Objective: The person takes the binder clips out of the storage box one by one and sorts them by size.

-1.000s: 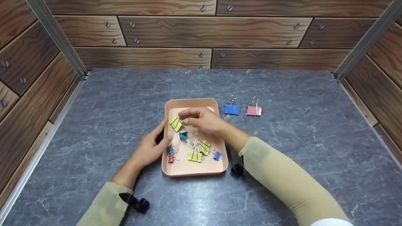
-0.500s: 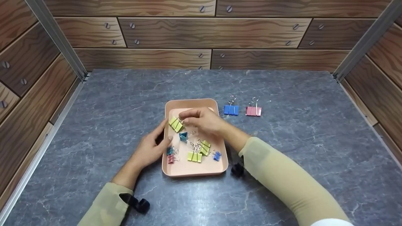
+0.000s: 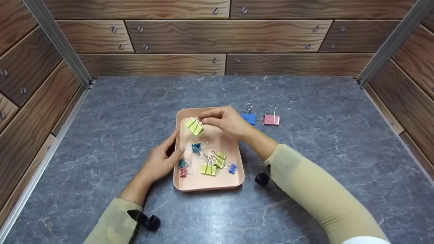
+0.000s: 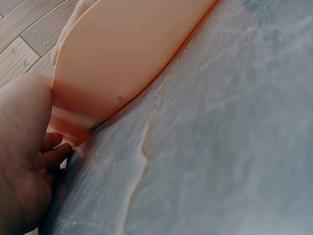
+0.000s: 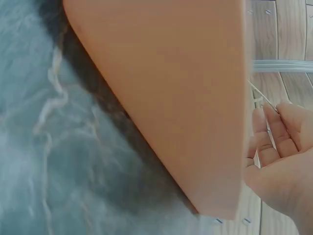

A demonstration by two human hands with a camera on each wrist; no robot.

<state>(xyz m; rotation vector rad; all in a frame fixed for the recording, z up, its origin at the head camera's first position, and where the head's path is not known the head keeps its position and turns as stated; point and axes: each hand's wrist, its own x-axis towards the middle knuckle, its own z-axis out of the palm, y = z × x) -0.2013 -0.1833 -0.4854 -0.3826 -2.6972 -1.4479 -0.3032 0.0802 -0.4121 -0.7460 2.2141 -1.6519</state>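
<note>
My right hand (image 3: 229, 123) pinches a yellow-green binder clip (image 3: 194, 126) by its wire handles, over the far end of a peach tray (image 3: 213, 183). Thumb inside the rim and fingers outside, my left hand (image 3: 159, 163) holds the tray's left wall; the left wrist view shows this hand (image 4: 24, 147) against the wall. Two more yellow-green binder clips (image 3: 208, 170) lie in the tray, with a teal one (image 3: 196, 147) behind them. Small teal (image 3: 182, 163) and red (image 3: 183, 171) clips sit by the left wall, a small blue one (image 3: 232, 168) by the right.
On the table beyond the tray's right side stand a large blue binder clip (image 3: 249, 118), partly behind my right hand, and a pink one (image 3: 271, 120). Wood-patterned walls (image 3: 176, 36) with metal corner posts (image 3: 57, 40) enclose the grey marbled table (image 3: 325, 135).
My right hand has moved slightly away from me and to the right, raising the pinched yellow-green binder clip. The left hand keeps its hold on the tray, and the other clips stay put.
</note>
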